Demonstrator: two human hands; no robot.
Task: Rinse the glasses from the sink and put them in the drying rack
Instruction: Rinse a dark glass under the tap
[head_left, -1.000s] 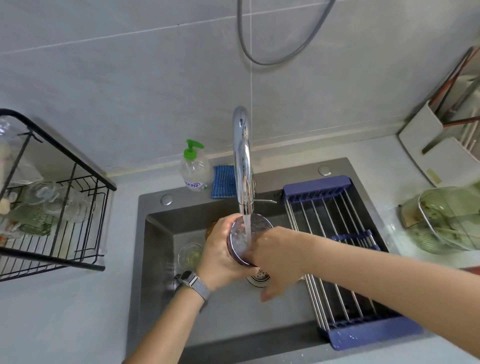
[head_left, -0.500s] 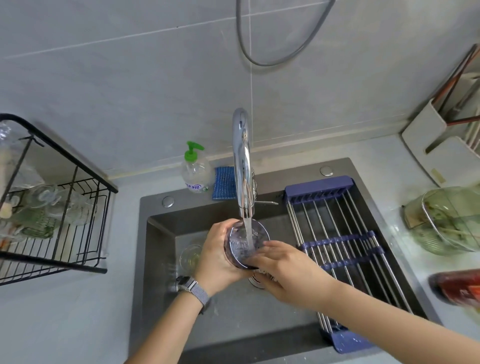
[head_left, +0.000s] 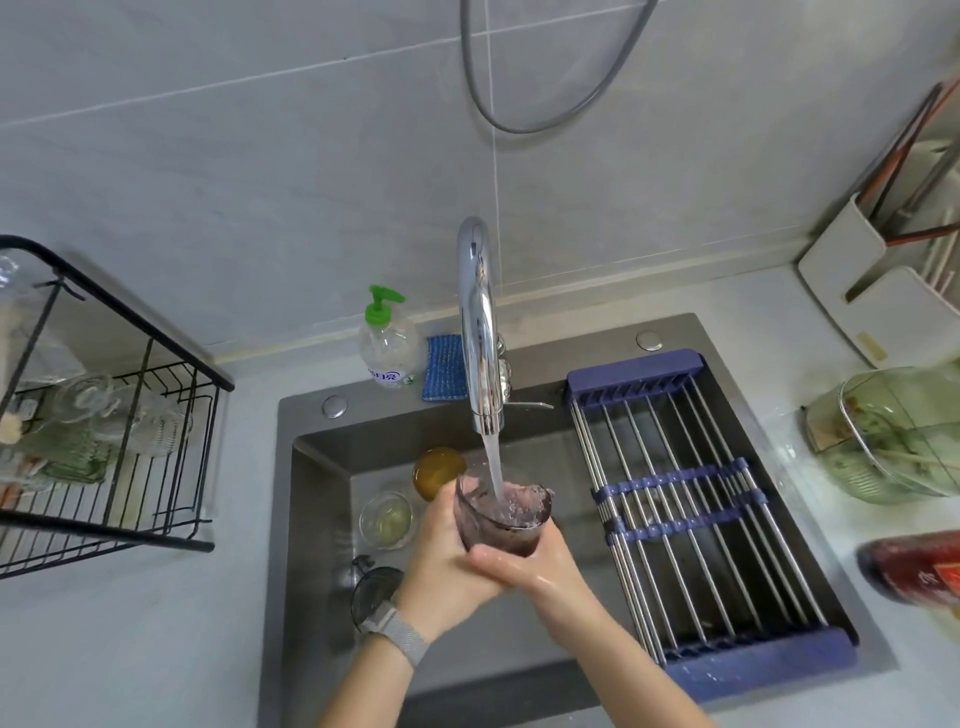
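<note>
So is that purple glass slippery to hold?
Probably: the purple glass is wet, under running water, and both the left hand and right hand wrap it. It is filling, so likely getting heavier. Being glass, it may break if dropped.

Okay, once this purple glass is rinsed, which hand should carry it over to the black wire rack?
Probably the left hand: it grips the purple glass on the side of the black wire rack, which stands left of the sink. The right hand would cross over.

Both hands (head_left: 483, 564) grip purple glass (head_left: 501, 519) under running faucet (head_left: 480, 332).
</note>
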